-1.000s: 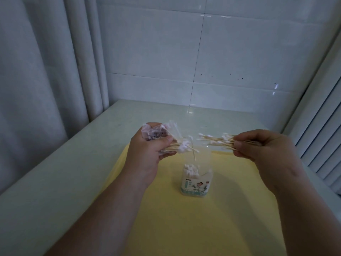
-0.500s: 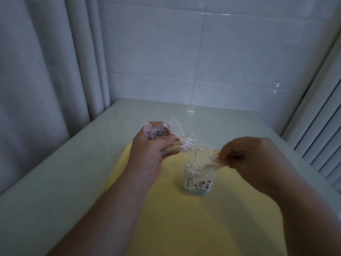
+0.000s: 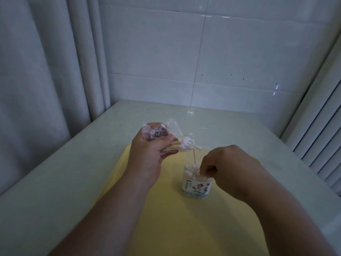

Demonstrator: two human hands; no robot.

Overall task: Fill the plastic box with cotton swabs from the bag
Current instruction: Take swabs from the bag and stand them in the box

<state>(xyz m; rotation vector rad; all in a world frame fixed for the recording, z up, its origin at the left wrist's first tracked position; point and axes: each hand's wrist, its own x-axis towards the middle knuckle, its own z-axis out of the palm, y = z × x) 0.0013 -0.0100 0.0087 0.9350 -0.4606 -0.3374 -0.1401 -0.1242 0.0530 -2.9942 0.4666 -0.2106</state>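
A small clear plastic box point(image 3: 195, 187) with a printed label stands upright on the yellow mat point(image 3: 166, 218). White swab tips show inside its open top, and one stick pokes up above it. My right hand point(image 3: 230, 167) is at the box's mouth, fingers pinched on a bundle of cotton swabs point(image 3: 200, 175) that angle down into it. My left hand point(image 3: 151, 154) hovers up and left of the box, gripping a crumpled clear bag point(image 3: 156, 134); more wooden-stemmed swabs point(image 3: 184, 145) stick out of the bag toward the right.
The mat lies on a pale table point(image 3: 55, 182) set in a corner. A grey curtain point(image 3: 36, 71) hangs on the left, a white tiled wall point(image 3: 203, 61) stands behind, and a slatted panel point(image 3: 323, 135) closes the right side.
My right hand came down and left with its bundle of swabs, from level with the bag to the box's open top. My left hand stayed with the bag.
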